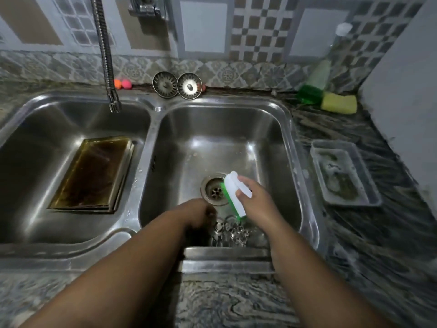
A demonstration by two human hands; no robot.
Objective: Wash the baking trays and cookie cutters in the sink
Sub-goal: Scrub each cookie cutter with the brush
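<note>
In right sink basin (272, 129), thin slippery cookie cutters (233, 230) at 6 o'clock, best pinched by rim; left hand (198, 215) curled, grip unclear; right hand (254, 198) clasping scrub brush (236, 194).

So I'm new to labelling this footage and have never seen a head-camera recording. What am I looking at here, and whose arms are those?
There is one picture, taken by a wide-angle camera on a person's head, looking down at their own bare arms over a steel double sink. The right hand holds a white scrub brush with green bristles above the drain. The left hand reaches down to a pile of metal cookie cutters in the right basin; whether it grips one is unclear. Baking trays lie in the left basin. On the counter sit a clear plastic tray, a yellow sponge and a green soap bottle.
</note>
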